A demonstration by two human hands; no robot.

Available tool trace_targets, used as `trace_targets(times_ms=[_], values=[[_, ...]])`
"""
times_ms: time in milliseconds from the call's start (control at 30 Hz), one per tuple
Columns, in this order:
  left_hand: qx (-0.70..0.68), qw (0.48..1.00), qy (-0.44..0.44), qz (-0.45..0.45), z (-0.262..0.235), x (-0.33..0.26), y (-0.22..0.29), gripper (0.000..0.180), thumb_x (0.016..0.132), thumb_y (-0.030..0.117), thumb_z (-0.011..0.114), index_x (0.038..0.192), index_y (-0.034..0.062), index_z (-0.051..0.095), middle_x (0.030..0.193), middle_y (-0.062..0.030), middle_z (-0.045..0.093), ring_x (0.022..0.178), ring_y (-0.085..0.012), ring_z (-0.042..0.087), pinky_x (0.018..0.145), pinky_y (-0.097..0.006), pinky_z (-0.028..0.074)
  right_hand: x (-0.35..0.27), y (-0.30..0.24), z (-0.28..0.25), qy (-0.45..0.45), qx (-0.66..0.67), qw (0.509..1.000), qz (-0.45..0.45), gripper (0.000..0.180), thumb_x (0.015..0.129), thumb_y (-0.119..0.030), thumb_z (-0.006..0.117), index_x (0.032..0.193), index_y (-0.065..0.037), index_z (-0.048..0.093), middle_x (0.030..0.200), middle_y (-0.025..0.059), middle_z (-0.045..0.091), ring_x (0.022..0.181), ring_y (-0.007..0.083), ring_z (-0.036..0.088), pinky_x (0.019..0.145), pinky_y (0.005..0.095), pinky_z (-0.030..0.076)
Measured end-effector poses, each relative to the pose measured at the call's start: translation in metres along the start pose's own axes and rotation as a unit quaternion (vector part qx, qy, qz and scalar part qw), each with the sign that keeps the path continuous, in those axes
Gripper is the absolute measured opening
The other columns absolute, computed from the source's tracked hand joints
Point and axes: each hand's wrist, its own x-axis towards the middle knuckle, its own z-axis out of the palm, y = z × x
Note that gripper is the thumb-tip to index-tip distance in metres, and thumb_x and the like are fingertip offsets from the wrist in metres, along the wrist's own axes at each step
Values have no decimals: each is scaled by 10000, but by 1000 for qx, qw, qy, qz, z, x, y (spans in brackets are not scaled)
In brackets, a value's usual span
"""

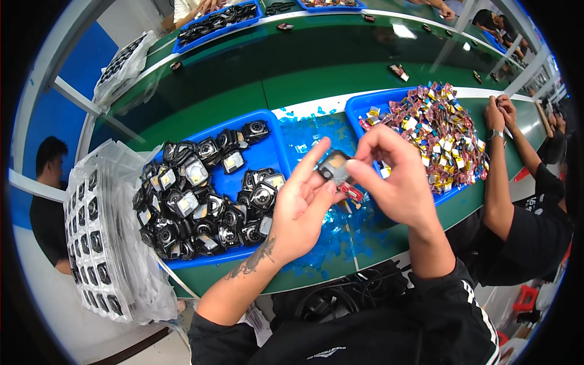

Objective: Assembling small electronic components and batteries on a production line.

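Note:
My left hand (301, 210) holds a small black plastic housing (334, 165) with a grey, window-like face, between its thumb and fingers. My right hand (395, 176) is curled at the housing's right side, its thumb against the edge and its forefinger bent above. Just below the housing, by my left thumb, shows a small red circuit board (351, 192); whether it is joined to the housing I cannot tell. Left of my hands, a blue tray (277, 146) carries a heap of similar black housings (210, 204). To the right, another blue tray (359, 109) is piled with small circuit boards (435, 137).
Bits of blue film (316, 237) litter the green table (304, 277) beneath my hands. Stacked clear blister trays (91, 237) stand at the left edge. Beyond runs a green conveyor belt (316, 67) with scattered parts. A co-worker's hands (502, 112) are at the right.

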Motion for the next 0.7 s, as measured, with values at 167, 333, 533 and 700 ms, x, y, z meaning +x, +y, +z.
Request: trace_targets(times_ms=[167, 333, 533, 700], values=[[19, 998, 58, 32, -3, 4, 0, 435, 987, 12, 456, 1414, 9, 370, 1345, -189, 525, 1193, -237, 573, 1008, -361, 496, -23, -7, -9, -65, 51, 993, 81, 190, 842, 10, 698, 1027, -2, 653, 986, 56, 684, 851, 116, 658, 778, 270, 555], [202, 974, 4, 100, -9, 0, 5, 391, 957, -17, 487, 1346, 27, 485, 1259, -125, 548, 1093, -196, 611, 944, -335, 507, -24, -2, -4, -38, 75, 993, 83, 143, 861, 25, 665, 1003, 7, 660, 973, 62, 685, 879, 119, 667, 759, 273, 572], [446, 866, 18, 226, -11, 2, 4, 362, 845, -44, 626, 1198, 39, 635, 1132, -208, 609, 936, -331, 677, 747, -368, 568, -28, -11, -4, -63, 70, 992, 84, 142, 849, 30, 673, 989, 8, 662, 958, 78, 679, 850, 130, 669, 728, 264, 582], [461, 854, 20, 241, -10, 2, 3, 335, 834, -29, 653, 1162, 40, 651, 1110, -202, 620, 892, -338, 685, 706, -371, 575, -26, -5, 1, -65, -52, 997, -3, 164, 801, 46, 709, 947, 3, 647, 939, 88, 648, 796, 168, 671, 681, 283, 583]])
